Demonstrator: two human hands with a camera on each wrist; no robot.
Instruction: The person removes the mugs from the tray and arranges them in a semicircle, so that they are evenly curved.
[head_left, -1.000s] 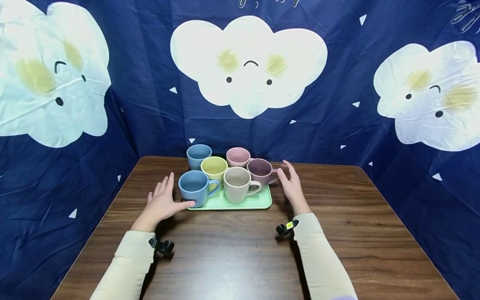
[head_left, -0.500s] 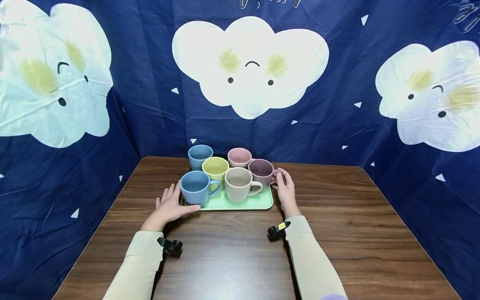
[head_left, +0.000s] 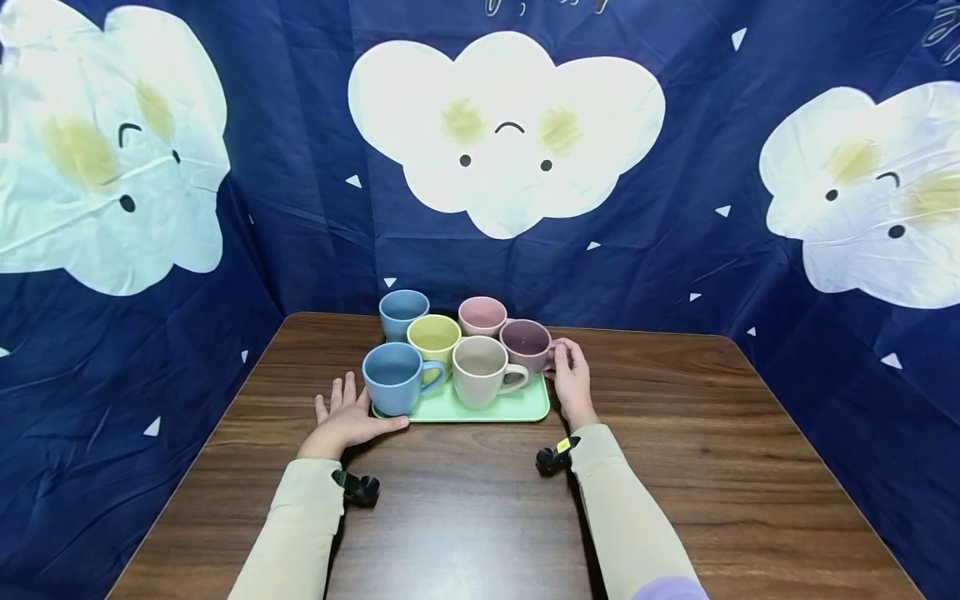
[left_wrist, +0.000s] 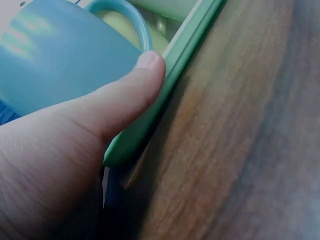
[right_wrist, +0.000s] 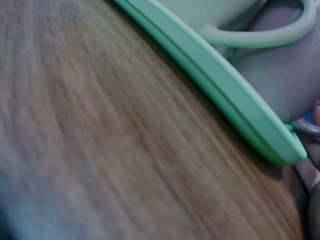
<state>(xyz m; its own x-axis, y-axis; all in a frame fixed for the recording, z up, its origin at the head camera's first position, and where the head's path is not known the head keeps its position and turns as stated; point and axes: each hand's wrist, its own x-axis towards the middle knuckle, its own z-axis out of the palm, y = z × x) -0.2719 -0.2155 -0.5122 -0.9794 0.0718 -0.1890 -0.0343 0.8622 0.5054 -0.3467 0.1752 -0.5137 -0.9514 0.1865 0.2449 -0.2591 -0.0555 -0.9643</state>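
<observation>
A pale green tray bears several mugs. My left hand is at its front left corner, fingers spread beside the front blue mug. In the left wrist view its straight thumb lies along the tray's rim, below the blue mug. My right hand is at the tray's right end, fingers right at the handle of the purple mug. The right wrist view shows only slivers of that hand beside the tray's corner; I cannot tell whether it grips the handle or the tray's edge.
Also on the tray are a beige mug and a yellow mug. Behind them stand another blue mug and a pink mug. A dark blue curtain with clouds hangs behind the wooden table.
Both hands have moved inward: the left to the tray's front left corner, its thumb along the rim, the right up against the purple mug's handle. The mugs keep their arrangement.
</observation>
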